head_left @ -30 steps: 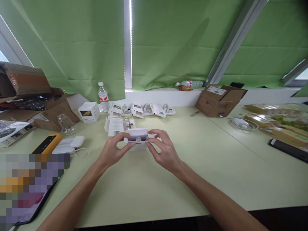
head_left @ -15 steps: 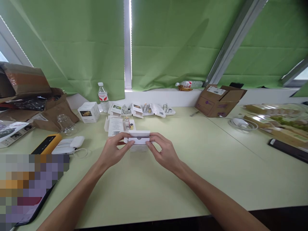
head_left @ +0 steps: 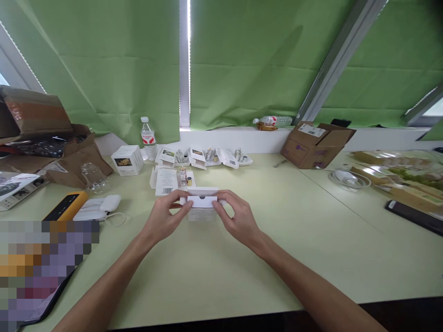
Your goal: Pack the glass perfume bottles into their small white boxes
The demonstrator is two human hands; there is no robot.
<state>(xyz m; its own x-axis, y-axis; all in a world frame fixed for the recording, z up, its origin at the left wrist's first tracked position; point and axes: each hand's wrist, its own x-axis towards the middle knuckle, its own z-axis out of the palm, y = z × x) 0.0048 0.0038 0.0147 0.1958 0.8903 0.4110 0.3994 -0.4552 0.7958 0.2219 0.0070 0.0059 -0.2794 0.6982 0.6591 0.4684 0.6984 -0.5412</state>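
Observation:
A small white carton (head_left: 202, 202) is held between my two hands, its flaps standing open at the top and sides. My left hand (head_left: 169, 213) pinches its left end with thumb and fingers. At the right end, my right hand (head_left: 236, 213) grips it the same way. What the carton contains is hidden. Just beyond it lies an opened white box (head_left: 166, 181) with a barcode, and a small glass bottle (head_left: 183, 176) with a gold cap beside it. Behind these, several opened white boxes (head_left: 198, 158) with small glass bottles stand in a row.
A closed white box (head_left: 128, 161) and a water bottle (head_left: 148, 139) stand back left. A cardboard carton (head_left: 313, 146) is at back right, near a coiled white cable (head_left: 349, 179). To the left are a yellow-and-black device (head_left: 67, 206) and a clear jar (head_left: 94, 179).
The white carton and my right hand have shifted very slightly to the right. Both hands keep their grip, with the front flap still under the thumbs.

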